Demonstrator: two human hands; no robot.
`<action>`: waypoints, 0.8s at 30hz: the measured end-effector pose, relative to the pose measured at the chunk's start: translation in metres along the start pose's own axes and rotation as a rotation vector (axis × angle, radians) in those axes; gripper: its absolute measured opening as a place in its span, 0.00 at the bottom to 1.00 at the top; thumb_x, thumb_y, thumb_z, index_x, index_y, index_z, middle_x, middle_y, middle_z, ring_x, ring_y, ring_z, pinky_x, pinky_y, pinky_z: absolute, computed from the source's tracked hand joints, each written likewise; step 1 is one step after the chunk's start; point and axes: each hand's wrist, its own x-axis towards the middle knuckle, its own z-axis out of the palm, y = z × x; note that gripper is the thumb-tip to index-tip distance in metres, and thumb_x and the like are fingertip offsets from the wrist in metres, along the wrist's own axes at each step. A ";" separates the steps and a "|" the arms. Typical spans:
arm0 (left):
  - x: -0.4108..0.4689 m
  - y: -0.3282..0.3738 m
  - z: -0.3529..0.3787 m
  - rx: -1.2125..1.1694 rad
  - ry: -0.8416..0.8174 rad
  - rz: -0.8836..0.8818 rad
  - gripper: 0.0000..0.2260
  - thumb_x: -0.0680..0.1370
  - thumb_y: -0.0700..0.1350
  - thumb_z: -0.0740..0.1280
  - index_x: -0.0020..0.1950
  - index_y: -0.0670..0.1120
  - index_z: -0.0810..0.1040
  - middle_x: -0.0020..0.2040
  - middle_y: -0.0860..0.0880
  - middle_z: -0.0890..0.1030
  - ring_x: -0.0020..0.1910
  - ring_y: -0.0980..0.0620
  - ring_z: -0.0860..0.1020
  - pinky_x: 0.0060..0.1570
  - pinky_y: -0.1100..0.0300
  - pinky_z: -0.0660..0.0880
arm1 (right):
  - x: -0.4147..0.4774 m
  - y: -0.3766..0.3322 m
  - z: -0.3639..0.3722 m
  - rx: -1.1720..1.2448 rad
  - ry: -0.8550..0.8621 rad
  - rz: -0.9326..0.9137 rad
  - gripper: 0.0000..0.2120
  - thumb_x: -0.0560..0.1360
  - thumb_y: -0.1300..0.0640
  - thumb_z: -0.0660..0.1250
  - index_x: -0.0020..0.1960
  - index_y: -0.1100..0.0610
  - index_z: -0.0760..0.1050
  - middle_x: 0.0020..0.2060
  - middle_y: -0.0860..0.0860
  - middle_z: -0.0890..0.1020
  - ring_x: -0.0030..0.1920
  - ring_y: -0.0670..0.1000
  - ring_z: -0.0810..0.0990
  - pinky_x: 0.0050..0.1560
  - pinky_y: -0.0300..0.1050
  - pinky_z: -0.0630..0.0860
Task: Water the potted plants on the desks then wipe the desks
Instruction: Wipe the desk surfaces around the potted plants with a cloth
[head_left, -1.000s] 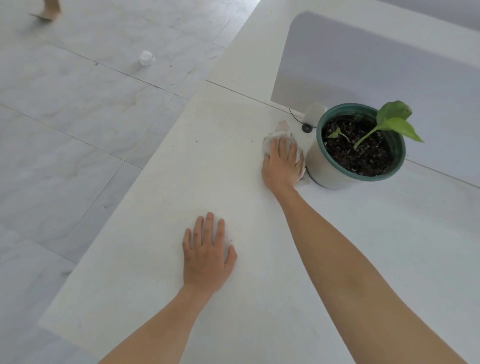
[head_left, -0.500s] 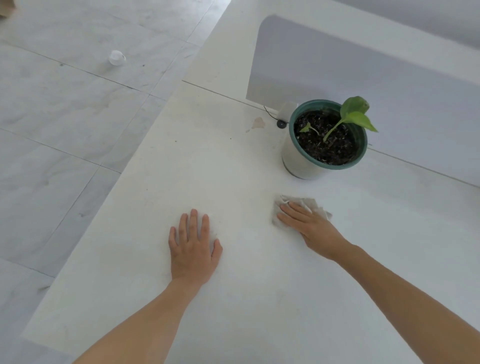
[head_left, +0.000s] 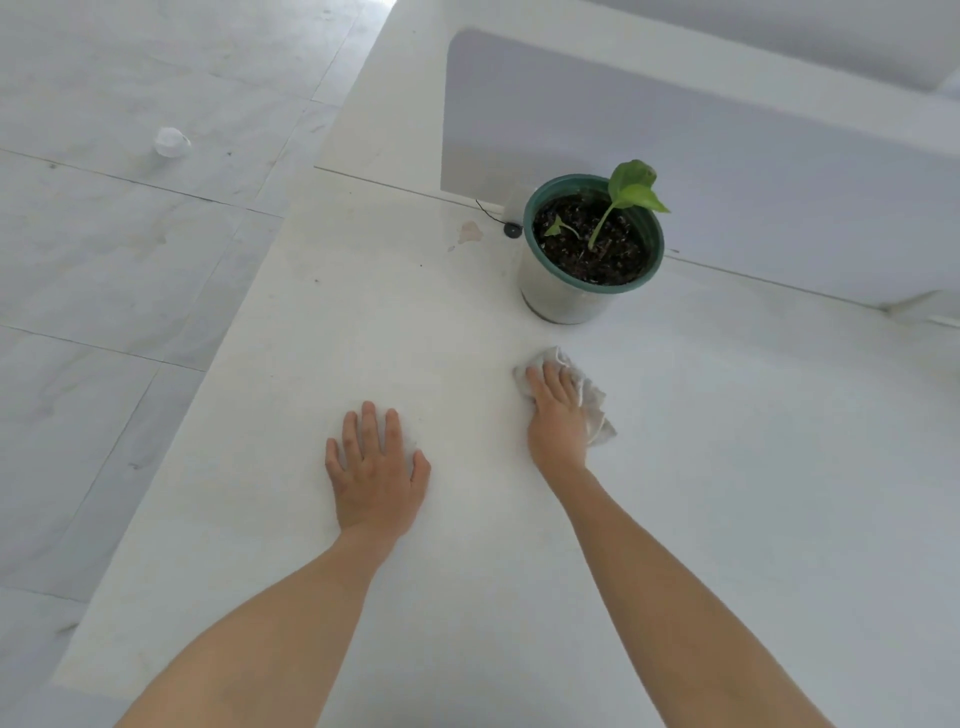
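Wiping now: my right hand (head_left: 556, 415) lies flat, pressing cloth (head_left: 595, 410) on desk (head_left: 363, 322) near pot (head_left: 566, 296). Left hand (head_left: 376, 467) flat, holds nothing. Soil dark, prob. watered; stain (head_left: 470, 232) by pot not yet wiped.

Bright, soft, even daylight; faint shadows; wide-angle edge bending.

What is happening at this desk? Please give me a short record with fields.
activity: wiping the desk
left hand: flat on the desk, holding nothing
right hand: pressing a cloth onto the desk, fingers fairly straight
cloth: white, crumpled, in front of the pot, apart from it
pot: green-rimmed, upright, by the divider, holding a small plant
stain: brownish, left of the pot, not under the cloth
elsewhere: small white object on the floor
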 end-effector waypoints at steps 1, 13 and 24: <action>-0.001 0.000 -0.001 -0.011 -0.010 0.003 0.26 0.71 0.52 0.53 0.61 0.39 0.76 0.62 0.36 0.76 0.60 0.35 0.76 0.55 0.37 0.71 | -0.008 -0.010 0.004 0.019 -0.030 -0.022 0.27 0.74 0.71 0.51 0.71 0.55 0.62 0.75 0.51 0.57 0.75 0.53 0.51 0.72 0.45 0.51; -0.006 -0.005 0.000 -0.148 0.100 0.019 0.24 0.79 0.52 0.56 0.73 0.46 0.60 0.77 0.44 0.55 0.76 0.44 0.51 0.71 0.48 0.47 | -0.097 -0.022 -0.061 0.408 -0.037 0.111 0.12 0.74 0.60 0.49 0.42 0.51 0.70 0.35 0.53 0.77 0.30 0.53 0.72 0.34 0.47 0.69; -0.061 -0.052 -0.018 -0.673 0.185 0.066 0.25 0.72 0.51 0.55 0.60 0.35 0.76 0.62 0.36 0.75 0.65 0.37 0.68 0.65 0.47 0.62 | -0.186 0.022 -0.053 0.438 0.179 0.436 0.09 0.74 0.55 0.58 0.54 0.50 0.71 0.38 0.49 0.81 0.29 0.53 0.78 0.39 0.53 0.79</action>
